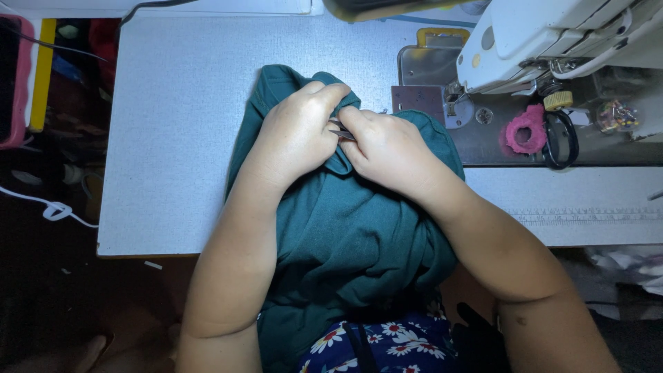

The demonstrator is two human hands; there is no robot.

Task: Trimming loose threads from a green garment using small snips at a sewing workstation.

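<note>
Your sewing machine [552, 41] stood at the far right, white and smooth, its metal plate [431, 65] just beyond your hands. Right of the needle lay a fuzzy pink pincushion [526, 130] touching black-handled scissors [561, 141], with a printed ruler strip [587, 216] along the table's near right edge. The dark green knit fabric [345, 235] was bunched at the middle of the pale speckled table [179, 138], draping toward your lap. Your left hand [297, 131] pinched a fold; your right hand [387, 148], pressed against it, gripped a small metal tool [342, 132].
</note>
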